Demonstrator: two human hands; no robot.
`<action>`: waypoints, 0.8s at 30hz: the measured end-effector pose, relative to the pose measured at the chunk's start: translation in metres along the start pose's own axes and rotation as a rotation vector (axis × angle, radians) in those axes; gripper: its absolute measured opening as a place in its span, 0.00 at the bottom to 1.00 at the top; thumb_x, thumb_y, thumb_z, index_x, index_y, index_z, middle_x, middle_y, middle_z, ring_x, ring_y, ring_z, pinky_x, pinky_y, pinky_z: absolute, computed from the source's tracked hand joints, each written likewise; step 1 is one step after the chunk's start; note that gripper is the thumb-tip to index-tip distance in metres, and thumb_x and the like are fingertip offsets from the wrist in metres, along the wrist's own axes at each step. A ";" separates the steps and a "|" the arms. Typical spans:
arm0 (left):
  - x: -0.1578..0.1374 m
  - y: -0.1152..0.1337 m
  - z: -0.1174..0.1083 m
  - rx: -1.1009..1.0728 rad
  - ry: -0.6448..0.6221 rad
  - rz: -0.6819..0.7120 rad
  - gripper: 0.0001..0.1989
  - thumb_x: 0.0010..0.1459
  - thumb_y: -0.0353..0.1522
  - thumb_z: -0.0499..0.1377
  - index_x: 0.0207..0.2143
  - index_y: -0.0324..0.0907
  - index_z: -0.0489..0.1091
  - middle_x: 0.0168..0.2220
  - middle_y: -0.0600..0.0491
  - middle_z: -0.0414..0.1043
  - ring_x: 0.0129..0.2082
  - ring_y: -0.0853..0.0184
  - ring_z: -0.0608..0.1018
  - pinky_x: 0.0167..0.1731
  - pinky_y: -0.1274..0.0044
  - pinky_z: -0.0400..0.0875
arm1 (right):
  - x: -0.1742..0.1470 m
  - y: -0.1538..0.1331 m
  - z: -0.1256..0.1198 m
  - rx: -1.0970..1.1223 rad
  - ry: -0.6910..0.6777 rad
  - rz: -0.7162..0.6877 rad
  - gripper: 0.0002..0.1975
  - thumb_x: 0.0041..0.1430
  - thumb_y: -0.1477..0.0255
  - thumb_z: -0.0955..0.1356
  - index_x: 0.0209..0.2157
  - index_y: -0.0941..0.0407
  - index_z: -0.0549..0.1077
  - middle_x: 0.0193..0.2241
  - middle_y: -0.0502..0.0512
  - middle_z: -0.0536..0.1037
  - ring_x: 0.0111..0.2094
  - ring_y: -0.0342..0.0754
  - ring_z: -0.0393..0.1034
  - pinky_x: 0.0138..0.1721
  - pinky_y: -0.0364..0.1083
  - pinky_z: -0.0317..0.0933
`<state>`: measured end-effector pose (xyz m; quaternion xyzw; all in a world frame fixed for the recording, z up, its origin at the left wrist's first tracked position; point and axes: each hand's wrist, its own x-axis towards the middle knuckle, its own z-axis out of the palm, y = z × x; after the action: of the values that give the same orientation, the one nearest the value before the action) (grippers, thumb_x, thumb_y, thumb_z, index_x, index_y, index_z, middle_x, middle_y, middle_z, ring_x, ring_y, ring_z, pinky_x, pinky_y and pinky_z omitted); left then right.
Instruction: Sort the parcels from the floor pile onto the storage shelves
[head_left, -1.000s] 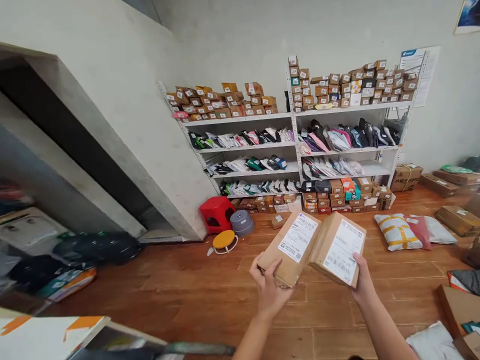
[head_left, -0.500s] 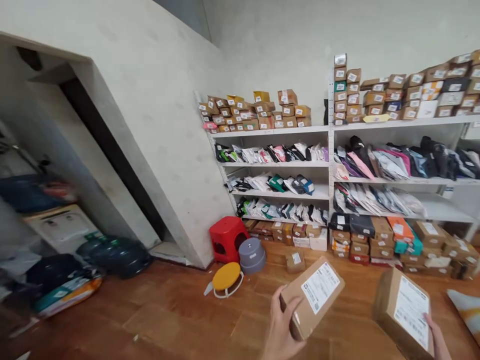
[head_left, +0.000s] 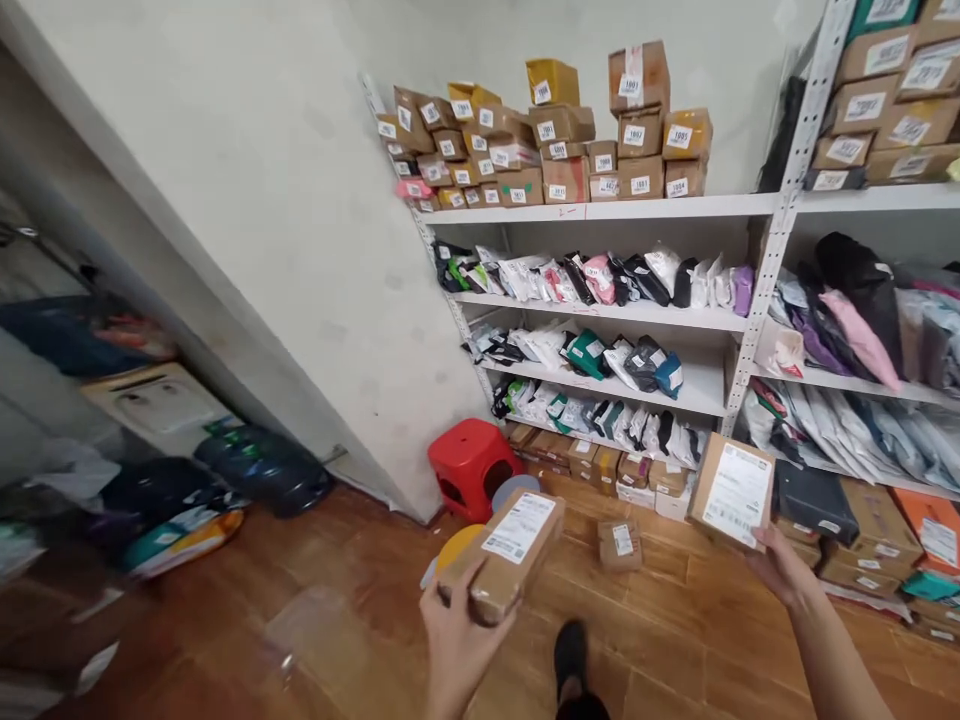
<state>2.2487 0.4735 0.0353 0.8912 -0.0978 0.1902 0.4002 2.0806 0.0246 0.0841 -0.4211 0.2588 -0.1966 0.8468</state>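
Note:
My left hand (head_left: 466, 625) is closed around the near end of a brown cardboard box (head_left: 517, 570), which has a white shipping label on its top. Further right, my right hand (head_left: 780, 568) grips the lower right edge of a second cardboard box (head_left: 705, 485), tilted so that its large white label faces me. Both boxes are in the air above the wooden floor, apart from each other. Between them, a small labelled carton (head_left: 621, 560) lies on the floor.
White metal shelves (head_left: 600, 313) hold numbered cartons and bagged parcels, with more boxes along the floor beneath. A red stool (head_left: 474, 462) stands by the wall corner, near a yellow-topped stool (head_left: 459, 545). Big water bottles (head_left: 262, 465) lie at left. My foot (head_left: 571, 655) shows below.
The shelves now appear nearer and larger. My left hand's box has shifted left in view, and my right hand's box has risen and moved left. My foot has come into view.

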 end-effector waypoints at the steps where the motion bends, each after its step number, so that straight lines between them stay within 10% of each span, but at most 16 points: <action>1: 0.031 -0.011 0.007 0.009 0.001 0.000 0.34 0.45 0.46 0.69 0.55 0.46 0.71 0.58 0.43 0.54 0.63 0.41 0.65 0.65 0.49 0.65 | 0.021 0.003 0.008 0.007 0.044 -0.035 0.39 0.30 0.64 0.82 0.50 0.54 0.79 0.41 0.62 0.86 0.54 0.68 0.77 0.57 0.66 0.70; 7: 0.242 -0.032 0.065 -0.052 0.053 0.062 0.36 0.44 0.45 0.70 0.56 0.46 0.69 0.59 0.43 0.53 0.63 0.42 0.66 0.66 0.49 0.63 | 0.121 0.032 0.042 0.228 0.457 -0.187 0.30 0.41 0.56 0.75 0.49 0.47 0.79 0.38 0.56 0.87 0.39 0.61 0.81 0.41 0.60 0.76; 14: 0.449 0.035 0.136 -0.318 0.356 0.064 0.40 0.41 0.45 0.71 0.56 0.44 0.66 0.59 0.43 0.52 0.66 0.43 0.61 0.67 0.51 0.61 | 0.232 0.034 0.094 0.230 0.370 -0.092 0.31 0.42 0.56 0.77 0.51 0.46 0.77 0.35 0.55 0.86 0.34 0.60 0.81 0.32 0.56 0.77; 19: 0.563 0.067 0.163 -0.442 0.527 0.175 0.41 0.41 0.40 0.74 0.56 0.46 0.62 0.60 0.44 0.51 0.68 0.46 0.59 0.68 0.54 0.60 | 0.324 -0.012 0.154 0.102 0.334 -0.215 0.33 0.36 0.59 0.77 0.49 0.50 0.77 0.37 0.56 0.86 0.38 0.60 0.81 0.42 0.56 0.78; 24: 0.681 0.095 0.164 -0.457 0.500 0.326 0.39 0.41 0.35 0.75 0.55 0.46 0.64 0.61 0.44 0.48 0.67 0.48 0.61 0.68 0.57 0.60 | 0.376 -0.093 0.274 0.141 0.178 -0.267 0.28 0.43 0.52 0.74 0.46 0.49 0.77 0.37 0.56 0.86 0.41 0.65 0.80 0.48 0.65 0.74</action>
<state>2.8793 0.2724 0.2837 0.6775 -0.1775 0.4363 0.5648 2.5319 -0.0678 0.1973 -0.3722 0.2602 -0.3617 0.8142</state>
